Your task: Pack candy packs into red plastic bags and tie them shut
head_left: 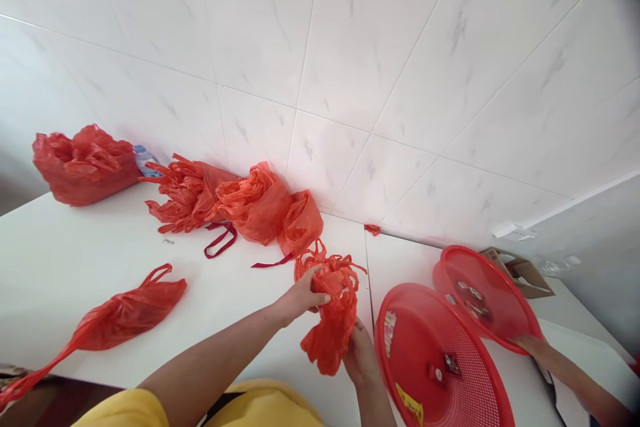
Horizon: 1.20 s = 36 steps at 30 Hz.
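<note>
Between my hands is a crumpled red plastic bag (330, 340), raised over the white table. My left hand (303, 293) grips its upper part from the left, thumb across the front. Lower down, my right hand (359, 350) holds the bag's right side, with its fingers mostly hidden behind the plastic. Just beyond my hands lies a heap of red bag handles (320, 252), partly covered by the held bag. Close behind are a bunched red bag (301, 220) and a dark red ribbon (273, 262).
Red bag piles (185, 190) line the tiled wall, with a plastic bottle (145, 159) among them. A twisted red bag (130, 313) lies at left. To the right stand a red basket (483, 373) with small packets and a second basket (520, 293), touched by another person's hand (530, 345).
</note>
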Available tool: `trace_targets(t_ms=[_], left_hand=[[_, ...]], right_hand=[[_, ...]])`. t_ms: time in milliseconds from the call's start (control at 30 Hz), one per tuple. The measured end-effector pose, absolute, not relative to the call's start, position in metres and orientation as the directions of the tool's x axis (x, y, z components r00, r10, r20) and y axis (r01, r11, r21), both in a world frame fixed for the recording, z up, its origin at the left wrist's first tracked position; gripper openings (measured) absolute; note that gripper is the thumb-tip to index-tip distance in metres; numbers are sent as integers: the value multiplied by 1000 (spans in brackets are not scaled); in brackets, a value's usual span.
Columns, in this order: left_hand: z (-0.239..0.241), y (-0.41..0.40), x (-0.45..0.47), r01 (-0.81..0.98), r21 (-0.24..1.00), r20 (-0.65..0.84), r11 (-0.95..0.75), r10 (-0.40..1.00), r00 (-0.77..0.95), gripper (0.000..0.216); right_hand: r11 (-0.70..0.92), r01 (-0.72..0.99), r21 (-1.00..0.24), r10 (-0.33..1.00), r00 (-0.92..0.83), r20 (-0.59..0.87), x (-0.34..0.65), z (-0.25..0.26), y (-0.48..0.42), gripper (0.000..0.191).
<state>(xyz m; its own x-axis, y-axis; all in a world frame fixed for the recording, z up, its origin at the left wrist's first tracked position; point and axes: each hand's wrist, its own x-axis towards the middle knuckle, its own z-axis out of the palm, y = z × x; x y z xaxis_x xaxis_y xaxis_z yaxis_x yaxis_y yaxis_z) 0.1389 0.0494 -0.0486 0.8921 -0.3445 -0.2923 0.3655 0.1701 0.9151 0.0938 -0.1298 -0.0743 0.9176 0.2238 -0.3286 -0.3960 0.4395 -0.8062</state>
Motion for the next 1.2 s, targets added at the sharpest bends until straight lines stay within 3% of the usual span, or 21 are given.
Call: trace_targets(t_ms=[133, 267, 333, 433, 533, 600, 700, 767, 867, 967, 1100, 1200], left_hand=[[-50, 66, 143, 263, 947, -243, 183, -121, 962, 48], [-44, 83, 139, 172, 984, -174, 54, 30, 984, 29], [-38, 84, 133, 144, 989, -142, -25, 47, 989, 28], [-26, 76, 116, 93, 987, -97, -132, -25, 995, 25], [-17, 65, 95, -58, 970, -4, -238, -253, 967, 20], [-14, 61, 82, -186, 936, 39, -297, -439, 898, 15], [-19, 64, 71, -305, 864, -1, -401, -607, 795, 7], [-25, 73, 68, -284, 806, -89, -520, -579, 810, 9], [-32, 93, 71, -112, 710, -234, -695, -383, 894, 9], [-34, 112, 77, 17, 663, -305, -749, -249, 919, 15], [-27, 108, 81, -75, 745, -107, -663, -229, 968, 27], [-21, 80, 78, -233, 819, 64, -525, -320, 945, 56]], right_hand=[[415, -389, -823, 87, 917, -389, 97, -95, -140, 11], [216, -351, -911, -221, 891, -396, 97, -97, -149, 21], [129, -335, -933, -259, 897, -357, 93, -86, -144, 28], [143, -373, -917, -88, 918, -387, 85, -66, -125, 43], [261, -494, -829, 100, 868, -486, 84, -58, -106, 50], [347, -474, -809, 114, 878, -466, 87, -61, -103, 35], [458, -371, -808, -16, 905, -425, 95, -73, -115, 22], [509, -350, -787, -97, 884, -457, 102, -80, -129, 21], [553, -325, -767, -210, 837, -506, 108, -83, -149, 20], [555, -280, -784, -314, 802, -509, 109, -82, -157, 17], [490, -265, -830, -322, 830, -455, 103, -73, -147, 12], [371, -317, -873, -252, 870, -424, 99, -61, -127, 10]])
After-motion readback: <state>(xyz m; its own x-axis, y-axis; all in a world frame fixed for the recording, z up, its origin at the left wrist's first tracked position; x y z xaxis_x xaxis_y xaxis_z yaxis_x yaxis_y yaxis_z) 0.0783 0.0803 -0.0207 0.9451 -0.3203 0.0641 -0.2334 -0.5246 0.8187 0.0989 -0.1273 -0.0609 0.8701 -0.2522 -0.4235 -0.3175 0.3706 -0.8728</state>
